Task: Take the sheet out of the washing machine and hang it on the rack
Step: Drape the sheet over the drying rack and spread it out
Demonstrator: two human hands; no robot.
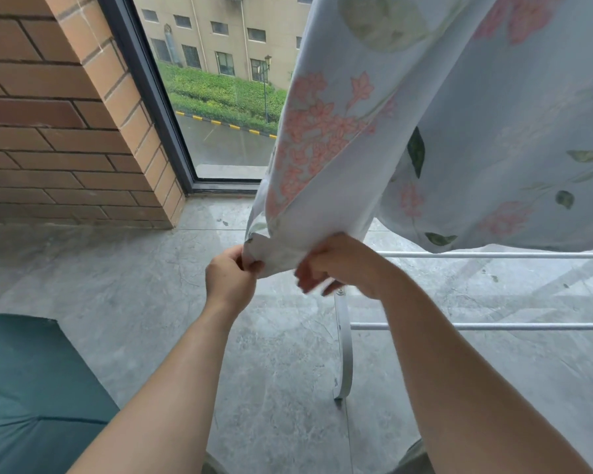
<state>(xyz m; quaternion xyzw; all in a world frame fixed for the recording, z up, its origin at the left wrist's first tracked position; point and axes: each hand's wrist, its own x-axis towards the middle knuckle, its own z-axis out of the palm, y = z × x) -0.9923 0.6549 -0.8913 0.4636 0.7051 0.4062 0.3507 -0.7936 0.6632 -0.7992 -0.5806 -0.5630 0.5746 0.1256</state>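
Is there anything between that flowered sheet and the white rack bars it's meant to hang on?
Nothing visible. Both hands, left hand and right hand, grip the sheet at its lower corner, and it hangs just above the rack with only open air between.

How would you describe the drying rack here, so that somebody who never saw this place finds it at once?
Start at the big window beside the brick wall, then look down and right across the grey stone floor. Under the hanging flowered sheet stands the rack, right of the two hands. It is the only pale metal thing there: two thin horizontal bars joined to a curved leg.
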